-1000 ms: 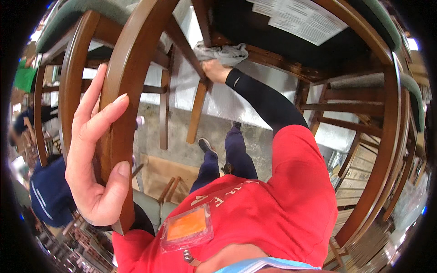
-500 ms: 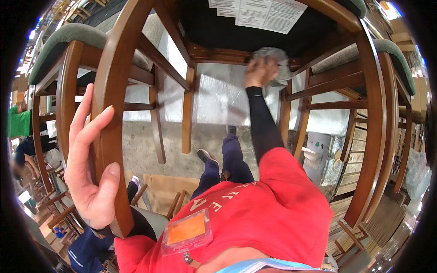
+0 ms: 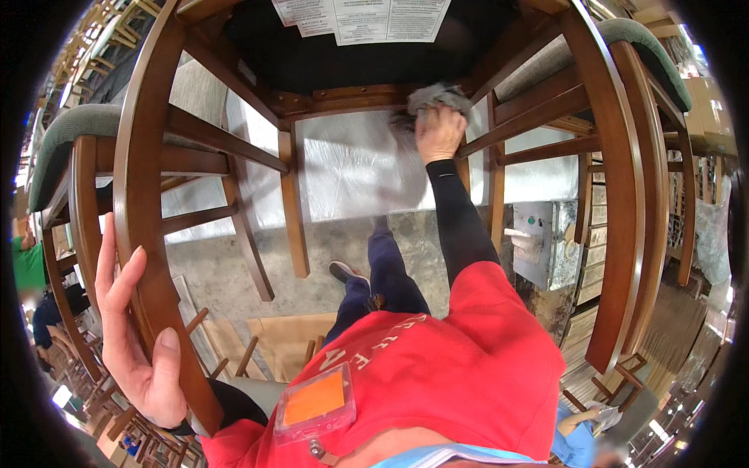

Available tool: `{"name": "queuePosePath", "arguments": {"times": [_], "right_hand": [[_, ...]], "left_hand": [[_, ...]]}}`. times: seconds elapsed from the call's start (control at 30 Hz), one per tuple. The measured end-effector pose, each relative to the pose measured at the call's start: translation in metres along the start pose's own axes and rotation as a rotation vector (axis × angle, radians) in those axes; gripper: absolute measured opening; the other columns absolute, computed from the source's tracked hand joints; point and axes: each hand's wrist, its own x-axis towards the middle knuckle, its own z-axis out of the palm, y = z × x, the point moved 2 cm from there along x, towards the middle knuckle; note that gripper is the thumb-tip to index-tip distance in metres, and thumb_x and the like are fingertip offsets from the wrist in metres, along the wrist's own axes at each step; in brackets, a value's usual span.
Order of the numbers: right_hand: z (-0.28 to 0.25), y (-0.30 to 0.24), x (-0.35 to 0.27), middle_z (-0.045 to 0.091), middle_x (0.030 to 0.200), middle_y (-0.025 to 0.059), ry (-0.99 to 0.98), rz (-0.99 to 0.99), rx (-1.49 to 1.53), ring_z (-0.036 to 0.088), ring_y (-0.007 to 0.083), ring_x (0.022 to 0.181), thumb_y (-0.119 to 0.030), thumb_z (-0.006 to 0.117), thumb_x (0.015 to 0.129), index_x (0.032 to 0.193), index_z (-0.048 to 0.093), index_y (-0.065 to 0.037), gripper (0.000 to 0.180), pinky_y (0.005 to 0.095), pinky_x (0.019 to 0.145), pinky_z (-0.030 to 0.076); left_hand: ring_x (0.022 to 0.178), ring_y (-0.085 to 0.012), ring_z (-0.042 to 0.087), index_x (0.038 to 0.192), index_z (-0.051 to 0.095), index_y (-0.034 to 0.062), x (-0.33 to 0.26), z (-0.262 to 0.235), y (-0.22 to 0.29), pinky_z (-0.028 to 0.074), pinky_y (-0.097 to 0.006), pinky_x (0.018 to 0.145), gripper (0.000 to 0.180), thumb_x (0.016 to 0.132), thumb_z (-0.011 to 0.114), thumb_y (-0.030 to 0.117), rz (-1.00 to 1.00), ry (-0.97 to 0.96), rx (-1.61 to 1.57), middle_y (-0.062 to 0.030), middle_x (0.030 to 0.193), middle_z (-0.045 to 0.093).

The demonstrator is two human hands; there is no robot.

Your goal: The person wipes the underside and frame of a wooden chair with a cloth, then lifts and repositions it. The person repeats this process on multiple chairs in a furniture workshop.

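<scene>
An upturned brown wooden chair stands tilted before me, with its dark seat underside (image 3: pixel 335 58) facing me. My right hand (image 3: pixel 439 134) has its fingers closed on a grey cloth (image 3: pixel 437 96), pressed to the wooden rail (image 3: pixel 359 95) along the seat's lower edge, near its right corner. At the left, my left hand (image 3: pixel 140 355) rests against the chair's thick leg (image 3: pixel 148 195). Its fingers stretch along the leg's outer side, apart from each other, and the thumb lies across the front. White printed sheets (image 3: pixel 374 19) are fixed to the underside.
Grey-padded chairs stand close by, one to the left (image 3: pixel 74 129) and one to the right (image 3: pixel 624 35). A plastic-covered surface (image 3: pixel 351 171) lies behind the chair. A grey metal box (image 3: pixel 534 242) stands low on the right. Other people work at the far left and lower right.
My view has shifted, so the chair sits further left and higher. My right hand and the cloth have shifted slightly along the rail. My left hand keeps its place on the leg.
</scene>
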Motion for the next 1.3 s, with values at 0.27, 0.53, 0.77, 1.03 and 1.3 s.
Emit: {"name": "queuePosePath", "arguments": {"times": [0.27, 0.53, 0.77, 1.03, 1.3], "right_hand": [[0.013, -0.11, 0.023, 0.061, 0.111, 0.0146, -0.104, -0.193, 0.441, 0.055, 0.0353, 0.105, -0.013, 0.068, 0.074, 0.094, 0.067, -0.008, 0.021, 0.0481, 0.091, 0.045], [-0.044, 0.029, 0.057, 0.057, 0.131, 0.0145, -0.036, 0.228, -0.139, 0.056, 0.0369, 0.106, -0.016, 0.067, 0.08, 0.109, 0.069, -0.003, 0.032, 0.0489, 0.09, 0.049], [-0.037, 0.029, 0.048, 0.065, 0.115, 0.0201, -0.574, 0.413, -0.152, 0.063, 0.035, 0.099, -0.02, 0.061, 0.09, 0.11, 0.069, -0.004, 0.028, 0.0468, 0.07, 0.058], [-0.033, 0.032, 0.025, 0.059, 0.131, 0.0129, -0.367, 0.214, -0.041, 0.066, 0.0363, 0.102, -0.021, 0.073, 0.079, 0.126, 0.065, -0.01, 0.049, 0.0469, 0.082, 0.056], [-0.027, 0.031, 0.024, 0.048, 0.127, 0.0185, 0.245, 0.508, 0.117, 0.055, 0.0389, 0.116, -0.001, 0.072, 0.076, 0.119, 0.067, -0.01, 0.045, 0.0449, 0.091, 0.051]], "left_hand": [[0.15, -0.0349, 0.028, 0.139, 0.051, -0.004, 0.004, 0.005, 0.002, 0.018, -0.045, 0.122, 0.067, 0.076, 0.054, 0.019, 0.023, 0.032, -0.098, -0.0259, 0.16, 0.03], [0.15, -0.0361, 0.028, 0.137, 0.052, -0.0084, 0.003, -0.003, 0.003, 0.018, -0.046, 0.122, 0.069, 0.072, 0.054, 0.014, 0.081, 0.034, -0.092, -0.027, 0.159, 0.031], [0.149, -0.0362, 0.029, 0.136, 0.053, -0.008, 0.0, -0.002, -0.003, 0.019, -0.046, 0.122, 0.069, 0.071, 0.054, 0.014, 0.092, 0.041, -0.056, -0.0281, 0.158, 0.032], [0.148, -0.0373, 0.033, 0.135, 0.057, 0.0017, 0.001, -0.004, -0.003, 0.029, -0.047, 0.119, 0.065, 0.071, 0.051, 0.012, 0.11, 0.042, -0.019, -0.0249, 0.158, 0.035], [0.149, -0.0348, 0.03, 0.141, 0.049, -0.0033, 0.0, -0.002, 0.002, 0.023, -0.045, 0.121, 0.071, 0.072, 0.052, 0.012, 0.063, 0.01, -0.132, -0.0245, 0.161, 0.027]]}}
